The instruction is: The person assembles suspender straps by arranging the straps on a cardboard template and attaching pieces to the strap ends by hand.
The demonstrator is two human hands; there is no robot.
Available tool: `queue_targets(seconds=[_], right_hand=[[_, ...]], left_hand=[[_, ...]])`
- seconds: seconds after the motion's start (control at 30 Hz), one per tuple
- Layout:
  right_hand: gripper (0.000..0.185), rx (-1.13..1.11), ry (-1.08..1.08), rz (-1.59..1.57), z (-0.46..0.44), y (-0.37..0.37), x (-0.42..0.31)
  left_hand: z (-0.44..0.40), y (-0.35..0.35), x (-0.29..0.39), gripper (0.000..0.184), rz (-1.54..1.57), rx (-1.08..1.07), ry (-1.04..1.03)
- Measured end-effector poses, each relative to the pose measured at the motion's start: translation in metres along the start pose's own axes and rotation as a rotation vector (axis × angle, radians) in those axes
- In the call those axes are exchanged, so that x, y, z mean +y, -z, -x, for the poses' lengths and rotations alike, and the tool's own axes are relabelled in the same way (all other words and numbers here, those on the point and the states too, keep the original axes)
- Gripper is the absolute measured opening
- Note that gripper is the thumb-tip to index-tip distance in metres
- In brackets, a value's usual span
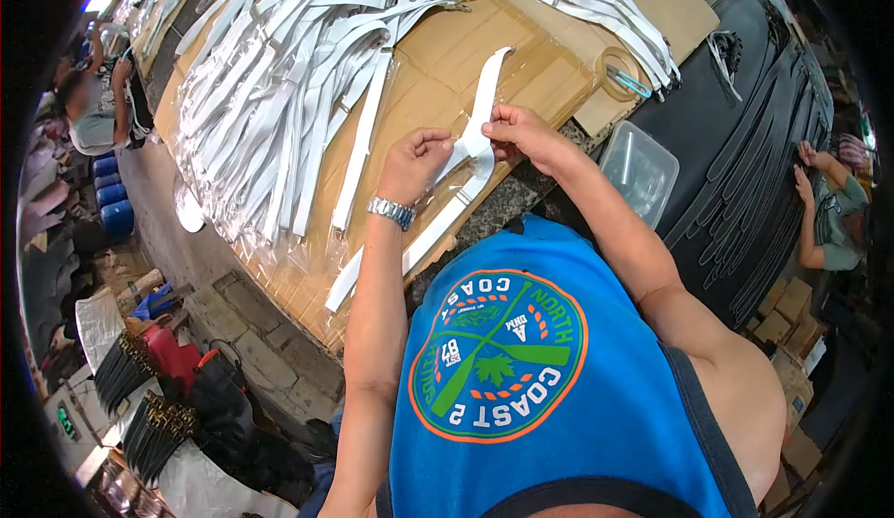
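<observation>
The right hand (514, 134) was clamped on a white strap (486, 90) at its joint, probably to keep it flat above the cardboard (438, 76). The left hand (415, 164), at the strap's other side, had fingertips together; its grip I could not tell. Left of it lay heaped straps (270, 118), perhaps for easy reach.

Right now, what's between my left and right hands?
In the head view, the joined section of the white straps lies between your left hand and right hand, with brown cardboard beneath.
</observation>
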State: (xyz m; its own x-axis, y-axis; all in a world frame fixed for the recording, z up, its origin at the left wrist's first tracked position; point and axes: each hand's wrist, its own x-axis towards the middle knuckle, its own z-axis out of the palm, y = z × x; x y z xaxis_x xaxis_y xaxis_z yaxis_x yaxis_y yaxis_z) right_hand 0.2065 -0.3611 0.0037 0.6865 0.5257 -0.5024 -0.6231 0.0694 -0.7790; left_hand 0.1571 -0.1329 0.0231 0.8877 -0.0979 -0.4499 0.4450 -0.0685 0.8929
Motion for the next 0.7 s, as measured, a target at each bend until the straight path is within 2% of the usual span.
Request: queue_targets(seconds=[0.4, 0.5, 0.6, 0.7], right_hand=[[0.02, -0.002, 0.011, 0.039, -0.003, -0.007, 0.001], [0.02, 0.026, 0.02, 0.004, 0.002, -0.013, -0.002], [0.018, 0.084, 0.022, 0.01, 0.0, -0.018, -0.002], [0.019, 0.096, -0.001, 0.055, 0.002, -0.021, -0.006]], left_hand=[[-0.01, -0.008, -0.006, 0.028, 0.06, 0.006, -0.026], [-0.017, -0.013, -0.026, 0.029, -0.042, 0.187, -0.24], [0.001, -0.026, -0.009, 0.032, -0.401, 0.384, -0.277], [0.016, -0.042, -0.005, 0.036, -0.471, 0.385, -0.421]])
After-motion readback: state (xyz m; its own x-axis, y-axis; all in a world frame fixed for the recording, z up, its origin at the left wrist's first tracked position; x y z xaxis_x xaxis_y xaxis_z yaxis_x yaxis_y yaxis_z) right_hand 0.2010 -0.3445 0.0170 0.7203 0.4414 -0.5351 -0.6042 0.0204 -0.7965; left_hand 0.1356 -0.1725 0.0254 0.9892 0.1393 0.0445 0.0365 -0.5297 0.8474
